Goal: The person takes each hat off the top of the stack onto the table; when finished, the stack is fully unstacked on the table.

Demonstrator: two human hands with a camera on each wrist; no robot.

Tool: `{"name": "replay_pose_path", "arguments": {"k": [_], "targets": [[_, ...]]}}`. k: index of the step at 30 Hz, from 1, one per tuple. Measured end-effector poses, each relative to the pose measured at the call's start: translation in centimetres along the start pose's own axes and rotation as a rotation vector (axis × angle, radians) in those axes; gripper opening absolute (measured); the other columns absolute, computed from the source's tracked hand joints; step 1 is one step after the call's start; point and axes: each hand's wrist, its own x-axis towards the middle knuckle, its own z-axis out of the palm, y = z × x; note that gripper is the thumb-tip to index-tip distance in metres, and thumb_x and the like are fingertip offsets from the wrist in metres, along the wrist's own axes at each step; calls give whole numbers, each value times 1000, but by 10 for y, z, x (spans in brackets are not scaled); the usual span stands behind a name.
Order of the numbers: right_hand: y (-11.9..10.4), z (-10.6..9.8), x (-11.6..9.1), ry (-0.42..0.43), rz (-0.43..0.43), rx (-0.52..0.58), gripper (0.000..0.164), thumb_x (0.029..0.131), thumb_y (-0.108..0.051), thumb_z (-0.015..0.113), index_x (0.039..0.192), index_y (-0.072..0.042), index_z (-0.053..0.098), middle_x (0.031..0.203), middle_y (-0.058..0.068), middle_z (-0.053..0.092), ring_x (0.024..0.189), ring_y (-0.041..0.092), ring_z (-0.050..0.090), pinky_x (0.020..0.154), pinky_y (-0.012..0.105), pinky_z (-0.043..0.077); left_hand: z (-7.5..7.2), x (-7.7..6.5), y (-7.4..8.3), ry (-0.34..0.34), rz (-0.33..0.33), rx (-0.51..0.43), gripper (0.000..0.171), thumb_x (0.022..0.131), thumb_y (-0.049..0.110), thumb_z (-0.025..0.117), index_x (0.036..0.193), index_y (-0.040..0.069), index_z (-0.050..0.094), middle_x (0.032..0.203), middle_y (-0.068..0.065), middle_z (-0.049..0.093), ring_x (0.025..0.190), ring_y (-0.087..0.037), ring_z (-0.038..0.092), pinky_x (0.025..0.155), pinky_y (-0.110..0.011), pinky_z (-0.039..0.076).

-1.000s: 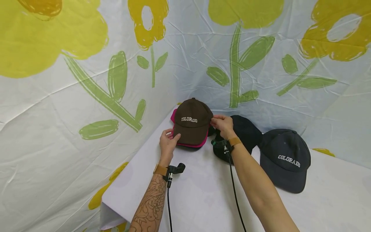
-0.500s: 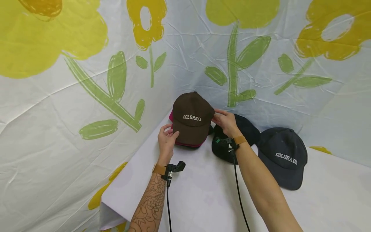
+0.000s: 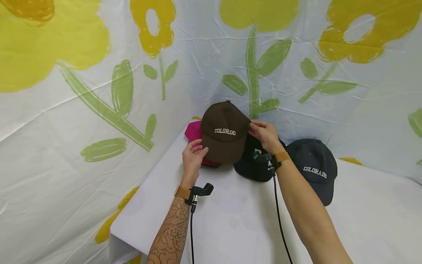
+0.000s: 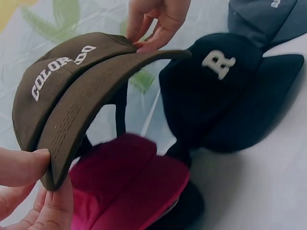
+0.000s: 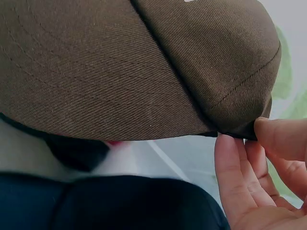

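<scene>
A brown baseball cap (image 3: 224, 148) with white COLORADO lettering hangs between both hands, raised above the other caps. My left hand (image 3: 192, 159) pinches one edge of its brim between thumb and fingers, plain in the left wrist view. On the other side, my right hand (image 3: 266, 136) pinches the lower rim of the crown, close to where the brim joins. Below the brown cap lies a pink cap (image 4: 129, 187), apart from it, on top of a dark cap (image 4: 194, 208) that is mostly hidden. A black cap (image 4: 211, 96) with a white R sits beside them.
A dark grey COLORADO cap (image 3: 314, 161) lies to the right, partly behind my right forearm. All the caps rest on a white-covered table (image 3: 230, 220). A flower-printed cloth (image 3: 204, 73) rises behind and to the left. A cable trails from each wrist camera.
Both hands have lifted the brown cap off the pink one and shifted it to the right. More of the pink cap now shows. The head view has turned slightly right.
</scene>
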Motion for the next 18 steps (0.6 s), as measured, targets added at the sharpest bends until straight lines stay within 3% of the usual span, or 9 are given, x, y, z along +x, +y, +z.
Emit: {"name": "replay_pose_path", "arguments": {"k": [5,11,18], "targets": [[-7,-25,-13,19,-41,-9,43,102,-11,59,141,6,51,108,-4,61,90,4,66,100,27,53,17,-9,5,-70,-23,-24,39,90,12,78,128,13,67,111,-14,66,96,-21,64,84,-21,58],[-19,-52,-30,74,-56,-42,42,101,-12,61,138,5,54,107,-4,62,91,3,67,99,24,53,39,-12,9,-144,-42,-66,38,88,7,78,125,8,70,105,-11,66,89,-16,65,80,-19,58],[-30,-80,-48,148,-118,-33,24,97,-11,67,119,-3,69,97,-7,69,87,4,70,86,21,58,65,-19,12,-234,-10,-100,38,86,0,77,124,2,70,108,-19,65,84,-13,64,78,-20,59]]}}
